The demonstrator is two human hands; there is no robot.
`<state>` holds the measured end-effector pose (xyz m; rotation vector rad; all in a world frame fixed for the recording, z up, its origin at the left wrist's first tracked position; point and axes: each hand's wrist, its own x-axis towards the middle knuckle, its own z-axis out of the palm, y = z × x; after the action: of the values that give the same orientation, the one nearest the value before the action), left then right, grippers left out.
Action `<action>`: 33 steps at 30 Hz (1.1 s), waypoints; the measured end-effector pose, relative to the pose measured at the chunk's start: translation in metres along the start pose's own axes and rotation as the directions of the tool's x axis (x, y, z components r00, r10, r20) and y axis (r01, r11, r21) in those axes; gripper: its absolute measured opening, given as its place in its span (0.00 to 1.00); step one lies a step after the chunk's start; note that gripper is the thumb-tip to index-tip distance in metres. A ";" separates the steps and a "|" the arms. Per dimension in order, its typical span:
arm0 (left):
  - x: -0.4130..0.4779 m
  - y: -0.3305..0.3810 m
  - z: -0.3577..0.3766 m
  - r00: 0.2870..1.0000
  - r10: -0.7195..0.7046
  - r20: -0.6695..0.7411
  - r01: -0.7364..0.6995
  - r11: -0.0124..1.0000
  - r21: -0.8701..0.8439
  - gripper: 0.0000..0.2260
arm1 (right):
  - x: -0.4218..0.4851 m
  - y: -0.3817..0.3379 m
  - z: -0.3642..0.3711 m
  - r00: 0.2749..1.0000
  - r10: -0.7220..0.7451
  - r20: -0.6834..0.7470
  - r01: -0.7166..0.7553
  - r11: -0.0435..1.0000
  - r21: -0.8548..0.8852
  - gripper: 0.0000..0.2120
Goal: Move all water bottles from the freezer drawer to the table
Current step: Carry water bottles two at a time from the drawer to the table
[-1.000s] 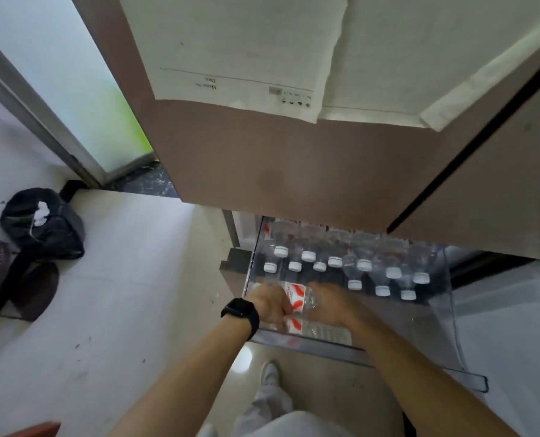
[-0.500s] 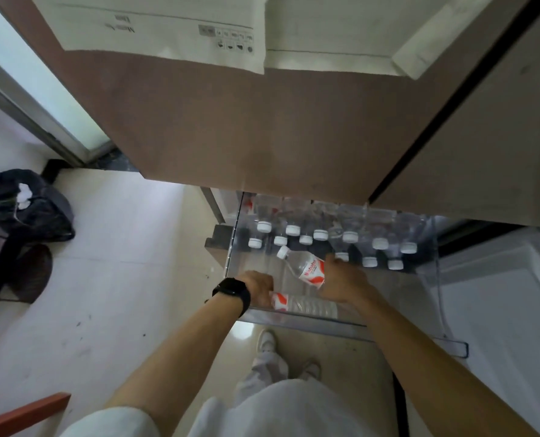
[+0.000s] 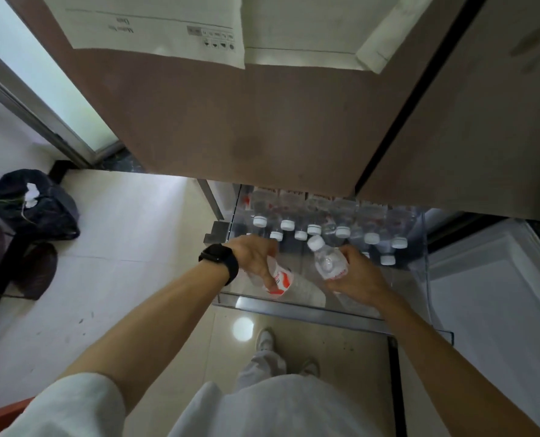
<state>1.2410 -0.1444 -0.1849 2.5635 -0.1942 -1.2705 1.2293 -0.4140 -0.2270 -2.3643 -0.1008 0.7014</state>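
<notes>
As R hand (image 3: 361, 280) grips btl (image 3: 327, 265), clear plastic

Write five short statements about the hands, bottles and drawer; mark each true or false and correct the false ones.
1. The right hand holds a clear plastic water bottle with a white cap. True.
2. The left hand holds nothing. False: it grips a clear bottle with a red-and-white label.
3. The transparent freezer drawer is pushed shut. False: it stands pulled out.
4. More white-capped bottles stand upright at the drawer's back. True.
5. The black wristwatch sits on the right wrist. False: the left.
</notes>
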 end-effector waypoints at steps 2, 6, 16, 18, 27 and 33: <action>-0.010 0.006 -0.011 0.998 0.017 -0.053 -0.019 0.999 -0.038 0.36 | -0.012 0.006 -0.010 0.997 -0.039 -0.062 0.043 0.996 0.072 0.39; -0.024 0.028 -0.028 0.944 0.146 -0.297 -0.100 0.982 0.162 0.34 | -0.033 0.019 -0.029 0.975 -0.017 -0.222 0.044 0.992 0.118 0.36; -0.023 0.052 0.015 0.832 0.123 -0.541 -0.339 0.885 -0.320 0.31 | -0.057 0.024 -0.025 0.910 -0.013 -0.414 0.149 0.943 0.298 0.31; -0.020 0.051 0.024 0.837 0.066 -0.544 -0.385 0.777 -0.498 0.27 | -0.059 0.026 -0.023 0.915 -0.012 -0.404 0.156 0.933 0.324 0.34; -0.005 0.057 0.048 0.775 -0.015 -0.632 -0.400 0.763 -0.508 0.28 | -0.056 0.028 -0.018 0.920 0.067 -0.385 0.078 0.934 0.349 0.36; -0.003 0.056 0.058 0.728 -0.167 -0.665 -0.313 0.783 -0.538 0.24 | -0.049 0.037 -0.014 0.912 0.086 -0.401 0.046 0.951 0.307 0.34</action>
<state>1.1933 -0.2079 -0.1992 2.1845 0.2420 -0.1813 1.1904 -0.4629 -0.2179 -2.1541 0.2051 0.1933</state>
